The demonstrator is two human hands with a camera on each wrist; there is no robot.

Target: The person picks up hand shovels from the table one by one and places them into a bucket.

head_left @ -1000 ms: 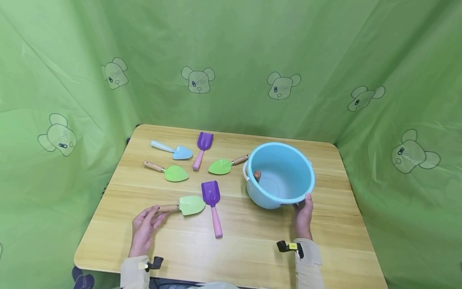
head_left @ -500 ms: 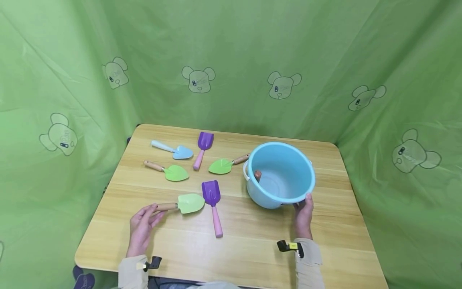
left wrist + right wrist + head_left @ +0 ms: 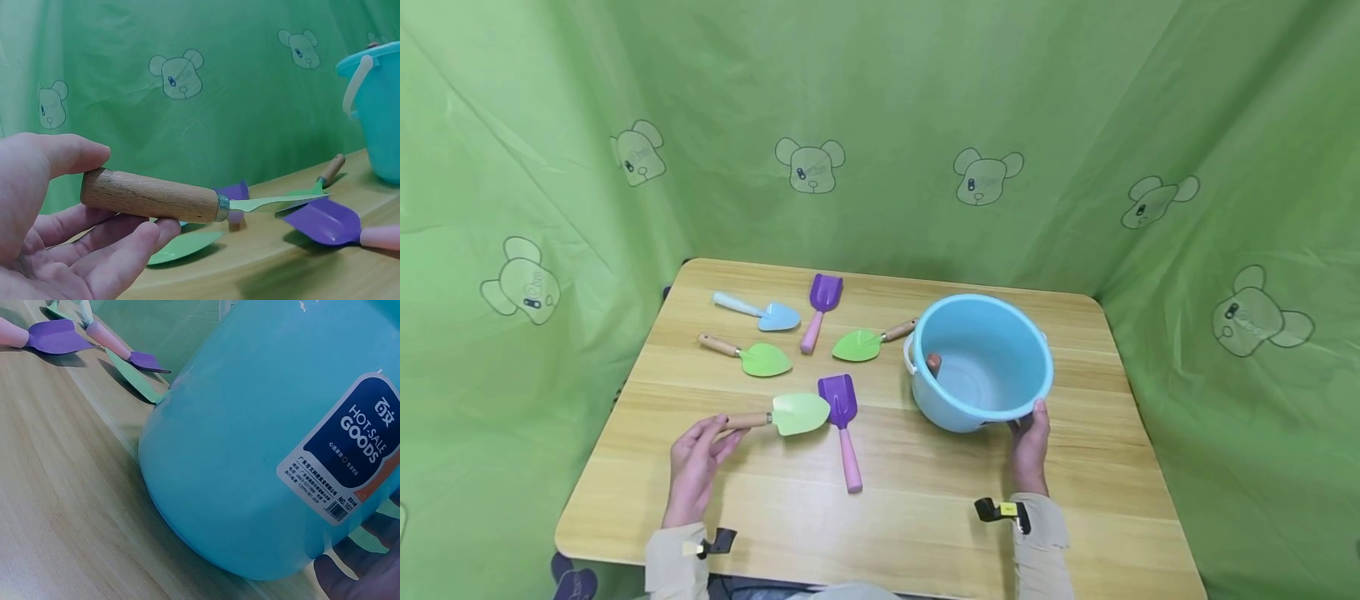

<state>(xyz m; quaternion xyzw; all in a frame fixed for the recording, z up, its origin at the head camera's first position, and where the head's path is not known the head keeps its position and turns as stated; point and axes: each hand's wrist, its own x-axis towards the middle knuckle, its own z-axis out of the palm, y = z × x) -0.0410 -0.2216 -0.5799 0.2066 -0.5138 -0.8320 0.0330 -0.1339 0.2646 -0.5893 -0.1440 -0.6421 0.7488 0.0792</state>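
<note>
My left hand [image 3: 694, 467] pinches the wooden handle end of a light green trowel [image 3: 800, 414] between thumb and fingers. In the left wrist view this trowel [image 3: 156, 197] is held above the table, blade pointing right. From the head view, its tip overlaps the blade of a purple shovel [image 3: 849, 458] with a pink handle. My right hand [image 3: 1031, 450] holds the near right side of a light blue bucket [image 3: 955, 410], thumb at the rim. Its fingers [image 3: 369, 540] touch the bucket wall by a label [image 3: 350, 450]. Inside the bucket shows a brown handle end [image 3: 934, 364].
Behind lie a blue trowel [image 3: 779, 317], another purple shovel [image 3: 826, 293] and two green leaf-shaped trowels, the left one [image 3: 765, 360] and the right one [image 3: 857, 346] beside the bucket. A green curtain [image 3: 895, 100] surrounds the wooden table [image 3: 925, 525].
The light green trowel in my left hand has risen slightly, its blade shifting away from me and a little rightward. My right hand and the bucket stay in place.
</note>
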